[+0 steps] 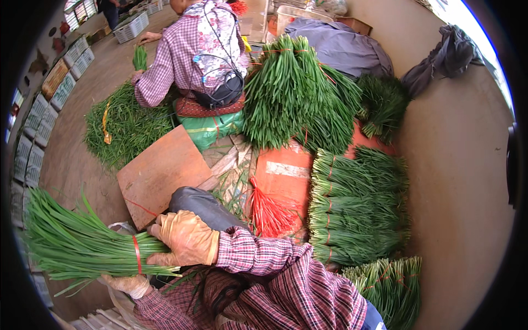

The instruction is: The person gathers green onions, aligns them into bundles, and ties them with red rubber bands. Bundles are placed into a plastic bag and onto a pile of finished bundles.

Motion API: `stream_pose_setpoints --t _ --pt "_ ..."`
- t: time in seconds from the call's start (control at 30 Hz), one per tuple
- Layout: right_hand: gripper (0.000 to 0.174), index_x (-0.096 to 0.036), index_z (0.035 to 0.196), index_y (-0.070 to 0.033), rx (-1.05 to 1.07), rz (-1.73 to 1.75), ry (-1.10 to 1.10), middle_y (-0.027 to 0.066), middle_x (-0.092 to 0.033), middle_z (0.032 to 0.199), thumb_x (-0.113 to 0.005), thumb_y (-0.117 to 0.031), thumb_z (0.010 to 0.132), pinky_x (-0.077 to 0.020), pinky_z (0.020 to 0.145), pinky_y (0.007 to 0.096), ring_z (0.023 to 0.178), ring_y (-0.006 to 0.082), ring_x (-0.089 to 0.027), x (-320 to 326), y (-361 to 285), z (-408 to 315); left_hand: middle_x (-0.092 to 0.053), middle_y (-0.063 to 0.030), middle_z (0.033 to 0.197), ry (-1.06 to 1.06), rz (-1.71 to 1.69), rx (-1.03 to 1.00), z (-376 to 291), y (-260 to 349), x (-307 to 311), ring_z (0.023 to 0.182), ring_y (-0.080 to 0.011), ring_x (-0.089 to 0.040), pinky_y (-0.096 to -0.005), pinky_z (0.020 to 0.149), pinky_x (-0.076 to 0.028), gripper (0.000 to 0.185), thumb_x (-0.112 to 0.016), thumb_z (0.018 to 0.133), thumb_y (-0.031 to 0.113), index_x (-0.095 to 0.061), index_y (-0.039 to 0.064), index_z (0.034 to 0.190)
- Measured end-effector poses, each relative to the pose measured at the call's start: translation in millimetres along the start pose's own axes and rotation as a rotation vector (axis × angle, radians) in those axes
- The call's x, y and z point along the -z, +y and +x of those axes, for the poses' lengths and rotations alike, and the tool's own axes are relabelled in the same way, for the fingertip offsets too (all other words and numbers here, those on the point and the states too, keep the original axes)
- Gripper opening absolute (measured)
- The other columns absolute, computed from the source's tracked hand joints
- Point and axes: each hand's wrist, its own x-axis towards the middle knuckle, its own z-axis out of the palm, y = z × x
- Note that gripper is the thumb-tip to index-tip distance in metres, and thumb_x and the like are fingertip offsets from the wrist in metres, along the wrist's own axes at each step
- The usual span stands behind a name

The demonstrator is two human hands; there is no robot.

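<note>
A bundle of long green leafy stalks, like garlic chives (pixel 82 243), lies across both my hands at the lower left, a red tie around it near the cut ends. From above, my gloved right hand (pixel 185 239) grips the stem end, thumb and fingers spread over it. My left hand (pixel 128 284), also gloved, supports the bundle from below; its fingers are partly hidden. One red strand (pixel 140 207) runs from near my right fingers over a reddish square board (pixel 163 175). Right of my knee, a bunch of red ties (pixel 270 210) lies on an orange surface (pixel 284 165).
Tied chive bundles lie in rows (pixel 359 206) at right, with more standing (pixel 383 284) below and a tall heap (pixel 284 90) above. Ahead, a person (pixel 185 53) sits beside a loose green pile (pixel 123 123). White crates (pixel 37 119) line the left wall.
</note>
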Motion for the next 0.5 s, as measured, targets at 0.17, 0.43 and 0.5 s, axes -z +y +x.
stream_pose_setpoints --t 0.17,0.43,0.5 --pt "0.106 -0.047 0.146 0.010 0.038 -0.115 0.150 0.0192 -0.066 0.105 -0.076 -0.063 0.075 -0.0472 0.087 0.0455 0.093 0.0334 -0.065 30.5 -0.3 0.0 -0.058 -0.0164 0.142 -0.442 0.284 -0.231 -3.0 -44.6 -4.4 0.124 -0.0326 -0.060 -0.0491 0.107 -0.051 0.055 -0.054 0.101 0.041 -0.057 0.002 0.140" --pt "0.120 -0.033 0.151 0.015 -0.200 0.115 0.208 0.0249 -0.066 0.112 -0.092 -0.041 0.062 -0.0542 0.091 0.0468 0.106 0.0385 -0.068 84.8 39.6 -25.7 -0.056 -0.0149 0.146 -0.535 -0.027 0.258 -65.3 -101.8 -91.1 0.128 -0.0314 -0.058 -0.0514 0.113 -0.045 0.058 -0.056 0.101 0.041 -0.055 0.000 0.142" --pt "0.121 -0.030 0.152 0.017 -0.240 0.114 0.145 0.0263 -0.064 0.118 -0.090 -0.041 0.064 -0.0553 0.087 0.0473 0.104 0.0394 -0.067 92.5 51.0 -32.9 -0.054 -0.0160 0.148 -0.521 0.007 0.316 -81.5 -112.7 -105.7 0.130 -0.0316 -0.056 -0.0517 0.115 -0.043 0.059 -0.056 0.101 0.041 -0.054 0.000 0.143"
